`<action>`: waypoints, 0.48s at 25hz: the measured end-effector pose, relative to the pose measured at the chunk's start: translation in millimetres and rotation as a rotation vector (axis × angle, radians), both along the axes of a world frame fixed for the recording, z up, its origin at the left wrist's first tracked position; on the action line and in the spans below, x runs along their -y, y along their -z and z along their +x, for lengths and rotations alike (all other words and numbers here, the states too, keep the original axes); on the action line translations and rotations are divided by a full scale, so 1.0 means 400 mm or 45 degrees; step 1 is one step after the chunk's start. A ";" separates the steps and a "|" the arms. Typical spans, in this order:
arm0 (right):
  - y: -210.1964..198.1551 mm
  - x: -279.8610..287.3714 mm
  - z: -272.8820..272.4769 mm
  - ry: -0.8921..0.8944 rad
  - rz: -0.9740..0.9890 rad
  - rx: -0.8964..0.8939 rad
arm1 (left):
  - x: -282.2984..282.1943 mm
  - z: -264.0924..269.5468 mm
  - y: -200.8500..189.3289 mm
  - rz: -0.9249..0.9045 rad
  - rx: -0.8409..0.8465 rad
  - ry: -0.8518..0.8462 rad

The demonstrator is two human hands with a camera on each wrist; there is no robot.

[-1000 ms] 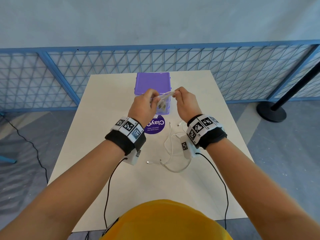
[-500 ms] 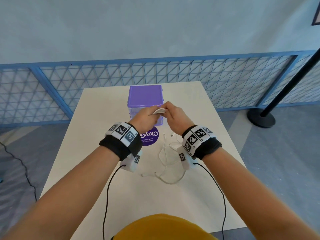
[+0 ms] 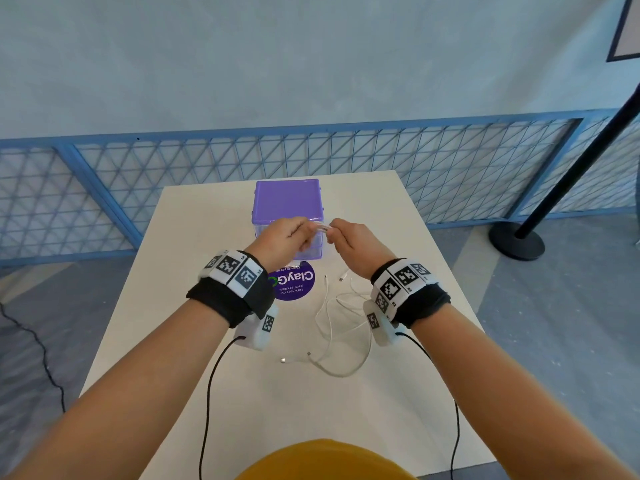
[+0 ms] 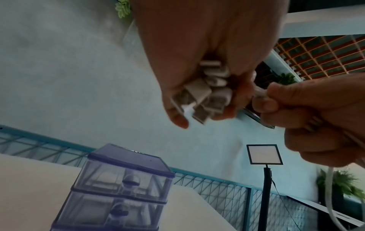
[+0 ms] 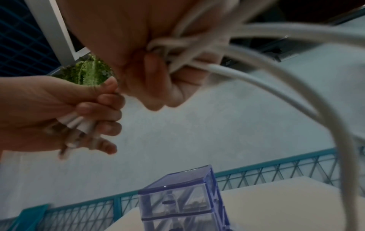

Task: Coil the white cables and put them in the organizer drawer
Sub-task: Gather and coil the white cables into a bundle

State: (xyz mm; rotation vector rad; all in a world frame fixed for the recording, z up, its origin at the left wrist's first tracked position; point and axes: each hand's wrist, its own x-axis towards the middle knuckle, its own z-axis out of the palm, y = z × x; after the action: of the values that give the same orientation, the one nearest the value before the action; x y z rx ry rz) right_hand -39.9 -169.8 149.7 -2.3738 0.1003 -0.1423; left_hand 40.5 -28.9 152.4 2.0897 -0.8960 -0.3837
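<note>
Coiled white cable bundle [image 3: 320,227] held in the air just in front of the purple organizer drawer unit [image 3: 288,202], above the white table [image 3: 180,271]. Long axis running left to right between the hands. Left hand [image 3: 282,239] curled round the connector end [image 4: 205,92]; right hand [image 3: 353,237] closed on the wound loops [image 5: 183,46]. Judged light, limp and springy; likely to uncoil if released, so best gripped across the middle of the loops. More loose white cables [image 3: 341,327] lying on the table nearer the body, not yet coiled. Drawers appear closed.
</note>
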 end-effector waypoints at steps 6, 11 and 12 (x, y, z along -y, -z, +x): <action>0.004 -0.008 0.010 0.095 0.117 0.183 | 0.034 -0.017 -0.025 -0.130 -0.354 -0.135; -0.010 -0.003 0.003 0.084 0.153 0.181 | 0.023 -0.017 -0.037 -0.511 -0.728 -0.321; -0.014 -0.007 0.007 0.108 0.153 0.217 | 0.024 -0.025 -0.034 -0.553 -0.739 -0.312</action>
State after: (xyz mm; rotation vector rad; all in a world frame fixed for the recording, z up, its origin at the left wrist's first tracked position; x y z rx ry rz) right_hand -37.0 -167.2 155.3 -2.2284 0.1246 -0.3678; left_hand 30.7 -38.3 165.8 1.5361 -0.3333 -0.5676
